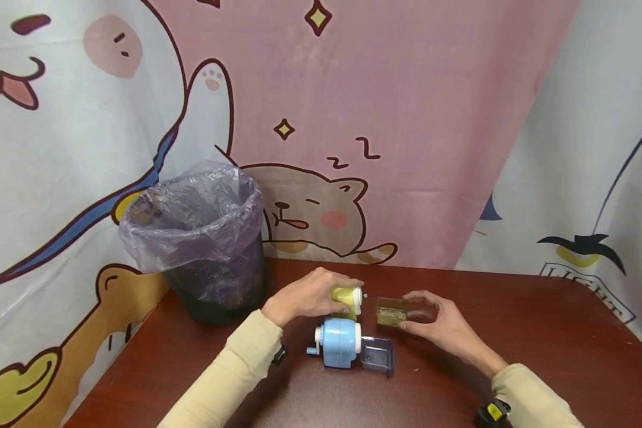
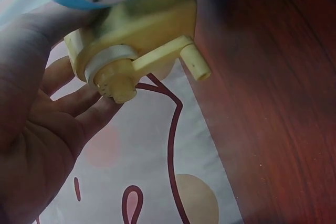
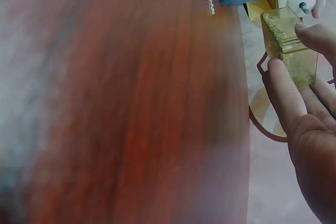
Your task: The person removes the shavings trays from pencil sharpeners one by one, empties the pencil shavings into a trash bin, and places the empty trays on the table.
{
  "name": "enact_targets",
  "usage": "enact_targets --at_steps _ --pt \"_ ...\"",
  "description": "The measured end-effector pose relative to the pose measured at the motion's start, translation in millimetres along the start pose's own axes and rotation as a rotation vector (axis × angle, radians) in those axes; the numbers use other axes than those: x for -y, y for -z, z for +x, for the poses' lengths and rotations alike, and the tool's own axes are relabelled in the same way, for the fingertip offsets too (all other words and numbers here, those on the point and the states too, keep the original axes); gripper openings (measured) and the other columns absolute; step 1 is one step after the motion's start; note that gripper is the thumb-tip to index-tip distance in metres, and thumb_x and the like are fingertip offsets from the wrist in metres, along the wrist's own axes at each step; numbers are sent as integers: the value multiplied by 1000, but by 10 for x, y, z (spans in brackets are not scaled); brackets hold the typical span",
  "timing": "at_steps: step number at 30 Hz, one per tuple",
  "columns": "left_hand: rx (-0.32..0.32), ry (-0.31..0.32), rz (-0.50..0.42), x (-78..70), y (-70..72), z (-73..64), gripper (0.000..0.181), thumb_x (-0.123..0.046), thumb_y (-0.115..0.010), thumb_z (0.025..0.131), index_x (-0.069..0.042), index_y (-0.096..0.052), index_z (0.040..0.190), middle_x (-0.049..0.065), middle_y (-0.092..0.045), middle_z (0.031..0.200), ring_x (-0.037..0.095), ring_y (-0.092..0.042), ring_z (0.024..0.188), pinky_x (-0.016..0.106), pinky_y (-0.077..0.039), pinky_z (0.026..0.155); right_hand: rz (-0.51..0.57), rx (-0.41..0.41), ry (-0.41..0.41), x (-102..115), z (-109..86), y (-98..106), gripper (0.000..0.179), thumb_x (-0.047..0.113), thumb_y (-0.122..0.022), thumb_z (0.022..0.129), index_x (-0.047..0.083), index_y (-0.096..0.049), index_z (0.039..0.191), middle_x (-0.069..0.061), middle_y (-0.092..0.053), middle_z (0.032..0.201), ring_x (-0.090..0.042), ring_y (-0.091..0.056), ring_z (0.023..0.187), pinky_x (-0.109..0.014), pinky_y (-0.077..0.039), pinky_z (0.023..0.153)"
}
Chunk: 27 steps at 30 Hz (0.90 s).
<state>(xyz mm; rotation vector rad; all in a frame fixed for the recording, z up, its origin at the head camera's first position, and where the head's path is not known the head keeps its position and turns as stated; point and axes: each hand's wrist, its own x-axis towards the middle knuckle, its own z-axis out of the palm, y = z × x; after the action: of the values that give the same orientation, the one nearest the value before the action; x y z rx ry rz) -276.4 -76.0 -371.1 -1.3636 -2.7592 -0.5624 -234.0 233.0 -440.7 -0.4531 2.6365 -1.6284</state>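
Note:
My left hand (image 1: 312, 295) grips a yellow crank pencil sharpener (image 1: 345, 298), its thumb and fingers on either side of the body. In the left wrist view its crank handle (image 2: 165, 55) sticks out to the side. To the right, my right hand (image 1: 443, 326) pinches a clear yellow shavings drawer (image 1: 392, 311) between thumb and fingers; pale shavings (image 3: 274, 29) show inside it. The drawer is apart from the yellow sharpener. Nearer to me on the table stands a blue crank sharpener (image 1: 339, 343), with a dark clear drawer (image 1: 377, 355) at its right side.
A dark mesh bin (image 1: 219, 291) lined with a purple plastic bag (image 1: 203, 232) stands at the back left. Behind the brown table (image 1: 353, 401) hangs a cartoon-print cloth (image 1: 406, 137). A small white crumb (image 3: 211, 7) lies near the blue drawer.

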Motion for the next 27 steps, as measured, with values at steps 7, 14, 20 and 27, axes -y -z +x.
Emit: enact_targets --at_steps 7,14,20,27 --pt "11 26 -14 25 -20 17 53 -22 -81 89 -17 -65 139 -1 -71 130 6 -57 81 14 -47 69 16 -5 -26 -9 -47 47 59 25 -87 82 10 -60 132 -16 -65 132 -16 -73 108 -25 -58 81" --pt "29 65 -19 48 -38 21 53 -19 -81 88 -19 -66 139 -2 -72 127 6 -59 83 15 -48 73 -7 -6 -34 -8 -71 79 60 26 -87 82 10 -60 133 -15 -65 133 -20 -72 110 -26 -58 82" --pt "33 74 -29 62 -66 29 53 -18 -80 88 -20 -66 139 -2 -73 122 6 -56 80 14 -47 69 -36 -14 -24 19 -88 126 60 27 -87 82 9 -60 132 -16 -67 130 -15 -73 106 -26 -59 79" --pt "29 70 -6 55 -97 26 53 -20 -80 87 -19 -66 139 -4 -73 122 6 -55 79 16 -46 68 -78 -24 -27 26 -117 176 60 29 -87 83 10 -60 132 -15 -66 131 -18 -73 107 -26 -58 78"
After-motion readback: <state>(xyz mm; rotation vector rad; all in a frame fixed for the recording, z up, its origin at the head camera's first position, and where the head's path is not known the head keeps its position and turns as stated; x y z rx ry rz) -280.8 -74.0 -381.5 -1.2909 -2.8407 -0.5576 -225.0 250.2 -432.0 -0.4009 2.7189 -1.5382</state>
